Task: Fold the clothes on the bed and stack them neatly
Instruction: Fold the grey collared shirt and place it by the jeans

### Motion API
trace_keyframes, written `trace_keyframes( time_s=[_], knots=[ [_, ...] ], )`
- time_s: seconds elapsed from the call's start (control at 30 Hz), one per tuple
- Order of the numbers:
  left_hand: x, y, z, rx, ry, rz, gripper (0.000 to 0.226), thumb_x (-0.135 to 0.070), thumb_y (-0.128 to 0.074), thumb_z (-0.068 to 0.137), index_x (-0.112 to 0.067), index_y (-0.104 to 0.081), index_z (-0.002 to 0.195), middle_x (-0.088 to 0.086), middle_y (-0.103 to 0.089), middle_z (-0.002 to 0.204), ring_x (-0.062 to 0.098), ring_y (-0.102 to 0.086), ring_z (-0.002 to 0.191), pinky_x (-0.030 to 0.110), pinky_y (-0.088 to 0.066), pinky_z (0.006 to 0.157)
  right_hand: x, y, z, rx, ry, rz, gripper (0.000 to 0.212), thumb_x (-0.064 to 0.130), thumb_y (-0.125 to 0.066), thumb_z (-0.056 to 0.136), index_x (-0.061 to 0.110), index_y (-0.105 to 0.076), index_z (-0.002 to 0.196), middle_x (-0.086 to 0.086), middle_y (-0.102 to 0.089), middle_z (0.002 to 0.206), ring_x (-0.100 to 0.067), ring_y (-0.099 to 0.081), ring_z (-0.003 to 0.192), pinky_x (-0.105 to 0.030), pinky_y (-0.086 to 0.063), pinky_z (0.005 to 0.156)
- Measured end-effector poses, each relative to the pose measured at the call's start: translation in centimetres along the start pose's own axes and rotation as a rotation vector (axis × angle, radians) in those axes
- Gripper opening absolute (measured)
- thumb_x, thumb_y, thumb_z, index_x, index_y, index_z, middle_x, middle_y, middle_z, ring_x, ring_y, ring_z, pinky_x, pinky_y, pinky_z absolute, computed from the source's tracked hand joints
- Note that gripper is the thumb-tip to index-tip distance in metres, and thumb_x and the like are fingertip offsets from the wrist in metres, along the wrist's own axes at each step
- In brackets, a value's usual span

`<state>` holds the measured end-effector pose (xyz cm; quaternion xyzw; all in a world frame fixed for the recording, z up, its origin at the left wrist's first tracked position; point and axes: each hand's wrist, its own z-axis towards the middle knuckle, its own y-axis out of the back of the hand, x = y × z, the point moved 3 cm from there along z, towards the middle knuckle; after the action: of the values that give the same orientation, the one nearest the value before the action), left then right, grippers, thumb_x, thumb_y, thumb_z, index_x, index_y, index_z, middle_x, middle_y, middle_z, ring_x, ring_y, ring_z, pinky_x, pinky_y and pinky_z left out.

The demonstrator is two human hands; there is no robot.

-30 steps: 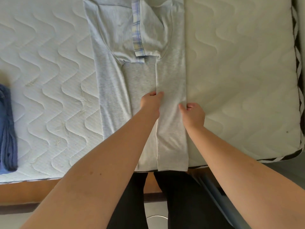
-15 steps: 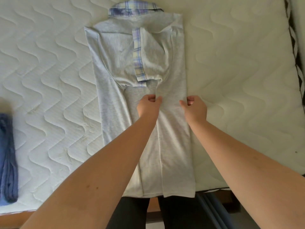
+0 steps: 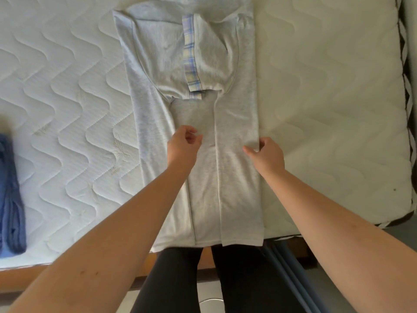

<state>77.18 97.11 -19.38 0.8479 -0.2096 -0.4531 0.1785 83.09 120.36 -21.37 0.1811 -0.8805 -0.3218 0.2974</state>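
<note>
Since half a second ago my left hand (image 3: 182, 146) has let go of the inner fold edge and drifted a bit left, so now it just hovers over the middle of the grey shirt (image 3: 237, 136) with the fingers (image 3: 190, 137) loosely curled and nothing in them. My right hand (image 3: 265, 154) slid down along the right side and is pinching the shirt's outer right edge between thumb and fingertips.

Shirt is lying flat on the white quilted mattress (image 3: 67, 98), both sides folded in toward the centre, so it's a long narrow strip running away from my fingers. Past my fingertips the sleeves are tucked in, and the plaid trim (image 3: 190, 53) runs down the middle there. Back toward my wrists the hem reaches the near edge of the bed, right over my legs.

Way off to the left of my left hand, well apart from the shirt, sits a folded blue garment (image 3: 10, 199).
</note>
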Motion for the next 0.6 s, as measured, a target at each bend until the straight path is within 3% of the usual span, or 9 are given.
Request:
trace_keyframes(
  time_s=[0.07,0.17,0.3,0.43,0.53,0.6],
  knots=[
    [3.0,1.8,-2.4,0.002,0.024,-0.021,0.011,-0.03,-0.069,0.089,-0.03,-0.064,0.099,-0.013,-0.065,0.084,-0.007,-0.059,0.074,0.004,-0.045,0.063,-1.6,-0.5,-1.6,0.039,-0.051,-0.044,0.032,0.045,-0.069,0.084,0.014,-0.063,0.089,-0.001,-0.065,0.082,-0.024,-0.063,0.078,-0.034,-0.049,0.067],
    [7.5,3.8,-5.9,-0.008,0.09,-0.017,0.011,-0.031,-0.07,0.087,-0.037,-0.062,0.093,-0.016,-0.066,0.083,-0.005,-0.06,0.076,0.007,-0.045,0.062,-3.9,-1.1,-4.3,0.065,-0.092,-0.008,0.033,0.043,-0.067,0.087,0.018,-0.055,0.069,0.002,-0.058,0.065,-0.021,-0.058,0.064,-0.03,-0.035,0.051],
    [12.8,5.6,-10.2,-0.126,0.129,0.108,0.029,-0.031,-0.074,0.085,-0.026,-0.056,0.108,-0.009,-0.055,0.1,0.006,-0.055,0.087,0.024,-0.047,0.08,-6.4,-2.0,-7.9,0.102,-0.139,0.101,0.028,0.041,-0.066,0.088,0.018,-0.062,0.075,0.004,-0.063,0.07,-0.014,-0.06,0.063,-0.026,-0.037,0.048],
    [17.1,6.9,-14.4,-0.263,0.379,0.258,0.064,-0.048,-0.077,0.078,-0.02,-0.045,0.126,0.005,-0.047,0.124,0.026,-0.045,0.116,0.046,-0.041,0.097,-9.2,-2.9,-11.6,0.178,-0.126,0.087,0.022,0.042,-0.071,0.085,0.021,-0.064,0.088,0.006,-0.066,0.083,-0.015,-0.064,0.076,-0.03,-0.049,0.059],
    [19.0,7.0,-16.8,-0.185,0.46,0.172,0.058,-0.051,-0.074,0.08,-0.014,-0.051,0.119,0.005,-0.056,0.113,0.025,-0.056,0.099,0.04,-0.047,0.08,-11.5,-3.8,-14.4,0.267,-0.14,0.065,0.03,0.039,-0.073,0.085,0.016,-0.068,0.104,0.0,-0.068,0.097,-0.021,-0.065,0.089,-0.038,-0.054,0.082],
    [19.4,6.9,-18.0,-0.079,0.445,0.189,0.047,-0.053,-0.067,0.086,-0.014,-0.056,0.109,0.003,-0.062,0.099,0.024,-0.06,0.086,0.035,-0.046,0.069,-12.4,-3.9,-15.8,0.293,-0.142,0.095,0.032,0.036,-0.072,0.087,0.015,-0.067,0.11,-0.002,-0.068,0.102,-0.022,-0.064,0.093,-0.036,-0.052,0.083]
  ],
)
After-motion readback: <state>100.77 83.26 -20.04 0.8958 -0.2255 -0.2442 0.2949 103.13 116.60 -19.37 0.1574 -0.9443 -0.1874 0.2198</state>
